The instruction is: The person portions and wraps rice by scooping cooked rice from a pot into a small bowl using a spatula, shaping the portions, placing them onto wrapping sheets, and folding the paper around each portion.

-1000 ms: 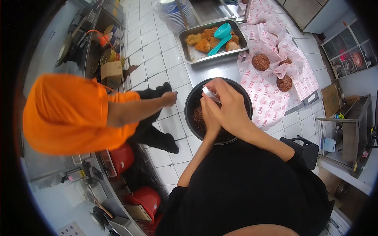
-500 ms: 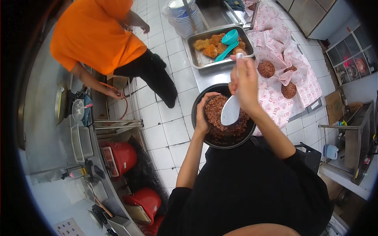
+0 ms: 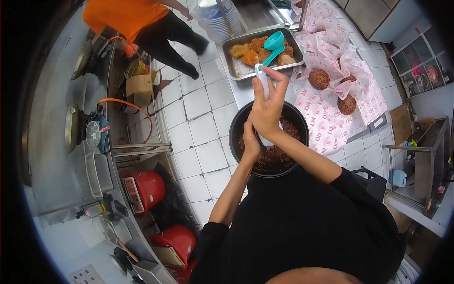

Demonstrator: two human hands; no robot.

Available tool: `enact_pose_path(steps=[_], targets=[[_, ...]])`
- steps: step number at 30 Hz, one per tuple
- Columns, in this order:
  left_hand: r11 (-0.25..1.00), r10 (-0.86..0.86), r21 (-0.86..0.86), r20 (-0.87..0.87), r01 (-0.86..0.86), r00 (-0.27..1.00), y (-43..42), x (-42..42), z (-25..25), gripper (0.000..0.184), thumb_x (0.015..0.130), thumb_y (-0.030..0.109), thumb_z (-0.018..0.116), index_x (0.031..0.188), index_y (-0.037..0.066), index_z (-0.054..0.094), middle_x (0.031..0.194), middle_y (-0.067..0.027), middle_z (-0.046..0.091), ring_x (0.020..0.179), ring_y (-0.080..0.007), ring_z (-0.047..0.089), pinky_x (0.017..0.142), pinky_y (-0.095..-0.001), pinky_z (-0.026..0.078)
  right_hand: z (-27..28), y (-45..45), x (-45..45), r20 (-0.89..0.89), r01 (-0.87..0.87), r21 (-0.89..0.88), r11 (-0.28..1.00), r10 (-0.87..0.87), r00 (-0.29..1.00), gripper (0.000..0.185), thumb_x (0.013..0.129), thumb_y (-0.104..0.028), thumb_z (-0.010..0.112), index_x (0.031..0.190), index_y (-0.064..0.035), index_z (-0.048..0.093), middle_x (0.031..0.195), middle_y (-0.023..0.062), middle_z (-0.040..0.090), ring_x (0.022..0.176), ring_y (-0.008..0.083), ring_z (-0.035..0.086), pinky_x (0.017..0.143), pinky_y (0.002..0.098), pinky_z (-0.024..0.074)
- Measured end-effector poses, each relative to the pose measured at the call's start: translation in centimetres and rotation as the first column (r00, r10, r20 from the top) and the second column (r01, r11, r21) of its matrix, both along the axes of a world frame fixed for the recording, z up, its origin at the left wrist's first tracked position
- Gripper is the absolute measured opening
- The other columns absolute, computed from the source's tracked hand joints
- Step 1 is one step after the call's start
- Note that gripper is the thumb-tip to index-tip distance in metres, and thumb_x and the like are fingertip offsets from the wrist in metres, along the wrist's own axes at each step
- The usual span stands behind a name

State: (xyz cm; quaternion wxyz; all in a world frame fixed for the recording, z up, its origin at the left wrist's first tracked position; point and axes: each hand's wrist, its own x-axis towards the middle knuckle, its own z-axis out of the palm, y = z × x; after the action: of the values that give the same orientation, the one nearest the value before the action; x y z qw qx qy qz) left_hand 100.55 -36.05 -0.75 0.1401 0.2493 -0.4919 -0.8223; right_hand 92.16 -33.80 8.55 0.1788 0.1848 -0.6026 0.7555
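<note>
My right hand [image 3: 268, 110] is closed round the handle of a white rice paddle [image 3: 262, 83], which points up. Part of the paddle's blade shows below the wrist, over the reddish-brown rice [image 3: 279, 158] in a round black pot [image 3: 235, 152]. My left hand [image 3: 251, 139] is inside the pot's left side, fingers curved round a small dark bowl [image 3: 258, 137]. Only a strip of that bowl's edge shows, and it looks tilted; my right hand and forearm hide the rest.
Behind the pot, a metal tray [image 3: 229, 63] holds fried pieces and a turquoise ladle [image 3: 273, 41]. Rice balls [image 3: 319, 79] lie on printed paper [image 3: 326, 128] at right. A person in orange [image 3: 130, 16] stands at upper left. Red bins [image 3: 150, 188] stand under the left counter.
My right hand has moved left and turned, bringing the paddle with it. The small bowl has tipped, and its rice is now hidden. The person in orange has moved away, toward the top.
</note>
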Motion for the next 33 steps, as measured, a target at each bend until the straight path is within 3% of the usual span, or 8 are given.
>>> enact_pose_path(steps=[5, 13, 15, 19, 25, 26, 28, 33], targets=[[0.949, -0.225, -0.250, -0.104, 0.193, 0.969, -3.2, -1.4, 0.5, 0.048, 0.103, 0.041, 0.030, 0.123, 0.003, 0.053, 0.119, -0.0104, 0.061, 0.109, -0.0176, 0.058, 0.096, -0.0328, 0.046, 1.7, 1.6, -1.7, 0.258, -0.145, -0.040, 0.989, 0.150, 0.955, 0.029, 0.100, -0.008, 0.052, 0.125, 0.0001, 0.039, 0.125, 0.0119, 0.044, 0.117, 0.0187, 0.050, 0.097, 0.0320, 0.0417], [0.994, 0.008, 0.110, -0.109, 0.004, 0.994, -3.0, -1.6, 2.9, 0.048, 0.103, 0.040, 0.033, 0.124, 0.003, 0.054, 0.121, -0.0092, 0.062, 0.112, -0.0196, 0.059, 0.100, -0.0336, 0.044, 2.4, 3.7, -1.2, 0.215, -0.178, 0.156, 0.972, 0.142, 0.966, 0.035, 0.097, -0.001, 0.044, 0.131, 0.0012, 0.032, 0.128, 0.0176, 0.043, 0.126, 0.0249, 0.044, 0.106, 0.0353, 0.0341], [0.984, 0.007, 0.177, -0.029, -0.002, 1.000, -2.3, -1.4, 3.3, 0.048, 0.104, 0.038, 0.029, 0.126, 0.002, 0.052, 0.122, -0.0091, 0.061, 0.113, -0.0189, 0.057, 0.102, -0.0329, 0.041, 0.9, 2.4, -0.5, 0.039, -0.134, 0.222, 0.966, 0.128, 0.991, 0.036, 0.099, -0.003, 0.043, 0.133, 0.0025, 0.032, 0.133, 0.0217, 0.044, 0.129, 0.0307, 0.045, 0.108, 0.0379, 0.0337], [0.999, -0.043, 0.011, -0.044, 0.043, 0.998, -1.7, -0.7, 3.6, 0.048, 0.105, 0.037, 0.030, 0.127, 0.002, 0.053, 0.121, -0.0074, 0.061, 0.114, -0.0185, 0.057, 0.104, -0.0318, 0.039, 1.0, 0.9, -0.8, -0.059, -0.019, 0.217, 0.976, 0.032, 0.998, 0.034, 0.097, -0.005, 0.046, 0.131, 0.0001, 0.040, 0.128, 0.0239, 0.052, 0.118, 0.0420, 0.055, 0.100, 0.0424, 0.0421], [0.976, -0.199, 0.038, -0.235, 0.214, 0.951, -3.6, -0.6, 3.9, 0.051, 0.103, 0.040, 0.029, 0.122, 0.001, 0.054, 0.116, -0.0089, 0.062, 0.109, -0.0182, 0.058, 0.099, -0.0323, 0.043, 2.8, 2.7, -4.1, 0.007, -0.030, 0.228, 0.973, 0.029, 1.000, 0.038, 0.094, 0.001, 0.043, 0.132, -0.0029, 0.040, 0.120, 0.0166, 0.053, 0.107, 0.0245, 0.057, 0.095, 0.0358, 0.0436], [0.970, -0.239, -0.028, -0.253, 0.240, 0.938, -4.0, -0.5, 3.7, 0.051, 0.102, 0.041, 0.029, 0.120, 0.001, 0.054, 0.115, -0.0093, 0.062, 0.108, -0.0180, 0.058, 0.098, -0.0322, 0.043, 3.1, 3.8, -5.2, 0.209, -0.130, 0.227, 0.965, 0.082, 0.974, 0.044, 0.090, 0.004, 0.044, 0.133, -0.0039, 0.040, 0.115, 0.0144, 0.053, 0.103, 0.0197, 0.055, 0.091, 0.0329, 0.0446], [0.945, -0.322, -0.153, -0.275, 0.290, 0.906, -4.4, -0.4, 3.6, 0.052, 0.100, 0.042, 0.029, 0.118, 0.001, 0.054, 0.113, -0.0101, 0.062, 0.107, -0.0176, 0.059, 0.096, -0.0319, 0.044, 3.1, 4.2, -6.8, 0.205, -0.156, 0.268, 0.951, 0.102, 0.973, 0.046, 0.090, 0.004, 0.042, 0.135, -0.0049, 0.039, 0.114, 0.0145, 0.053, 0.104, 0.0197, 0.055, 0.089, 0.0339, 0.0458], [0.974, -0.211, 0.002, -0.335, 0.225, 0.918, -3.2, -0.7, 3.2, 0.053, 0.098, 0.043, 0.031, 0.124, 0.002, 0.051, 0.116, -0.0114, 0.062, 0.106, -0.0213, 0.060, 0.094, -0.0356, 0.047, 0.8, 1.1, -3.6, -0.011, -0.044, 0.425, 0.904, 0.053, 0.999, 0.045, 0.091, 0.004, 0.039, 0.136, -0.0035, 0.038, 0.114, 0.0173, 0.053, 0.103, 0.0244, 0.056, 0.089, 0.0365, 0.0459]])
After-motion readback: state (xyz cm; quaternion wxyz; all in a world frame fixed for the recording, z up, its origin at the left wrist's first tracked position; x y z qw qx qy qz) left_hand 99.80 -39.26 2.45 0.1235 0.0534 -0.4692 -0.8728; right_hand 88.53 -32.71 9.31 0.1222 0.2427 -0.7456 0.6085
